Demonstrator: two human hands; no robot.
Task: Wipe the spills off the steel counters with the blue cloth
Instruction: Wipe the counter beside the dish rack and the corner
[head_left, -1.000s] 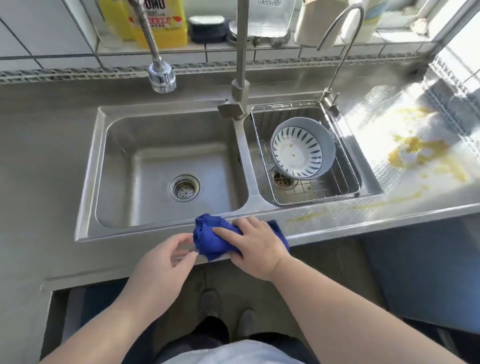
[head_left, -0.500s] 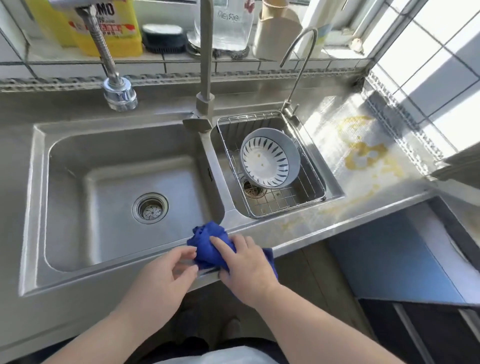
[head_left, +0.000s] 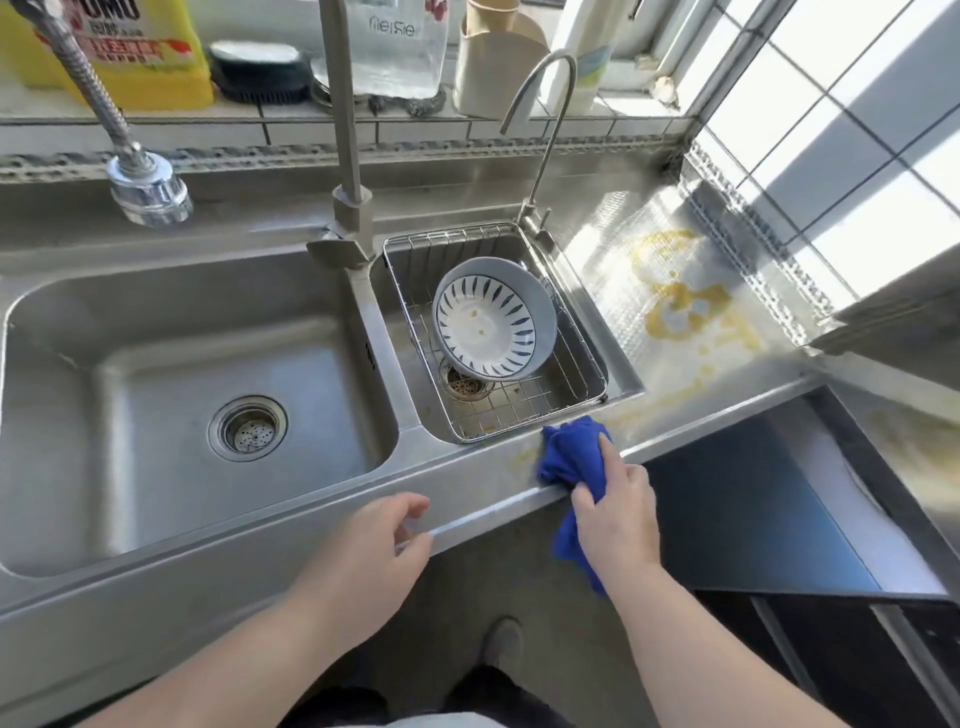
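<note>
My right hand (head_left: 615, 514) presses the bunched blue cloth (head_left: 569, 452) onto the front rim of the steel counter (head_left: 467, 478), just below the small sink's right corner; a tail of cloth hangs over the edge. Faint yellow smears (head_left: 522, 457) lie left of the cloth. A larger yellow spill (head_left: 685, 306) covers the counter right of the sink, with streaks running toward the front edge. My left hand (head_left: 387, 535) hovers at the counter's front lip, fingers loosely curled, holding nothing.
A double sink: the large left basin (head_left: 171, 395) with a drain, the small right basin holding a wire basket (head_left: 566, 384) and a patterned bowl (head_left: 491, 322). Taps (head_left: 348, 156) rise behind. Bottles and a brush stand on the tiled ledge. A lower steel surface (head_left: 914, 441) sits at right.
My right hand slid the cloth rightward along the front rim, away from my left hand, which let go of it. The view also turned right.
</note>
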